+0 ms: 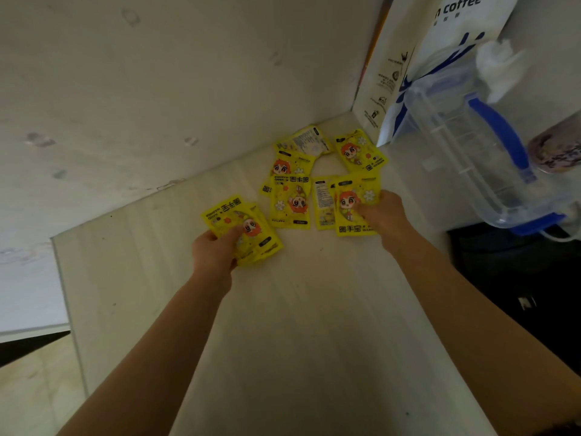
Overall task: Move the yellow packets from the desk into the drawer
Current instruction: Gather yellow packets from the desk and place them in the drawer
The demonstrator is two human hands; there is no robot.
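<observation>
Several yellow packets with a red-haired cartoon figure lie scattered on the pale wooden desk (298, 325) near its back corner. My left hand (213, 253) is shut on a small stack of yellow packets (242, 228), lifted slightly at the left of the group. My right hand (382, 215) pinches the right edge of another yellow packet (352, 202) lying on the desk. More packets (290, 201) lie between my hands, and others (358, 151) sit further back by the wall. No drawer is in view.
A clear plastic pitcher with a blue handle (490, 146) stands at the right, beside a white coffee bag (440, 42) and a purple-lidded jar (556, 149). A dark object (518, 278) sits at the right edge. The wall (141, 105) borders the desk at the back left.
</observation>
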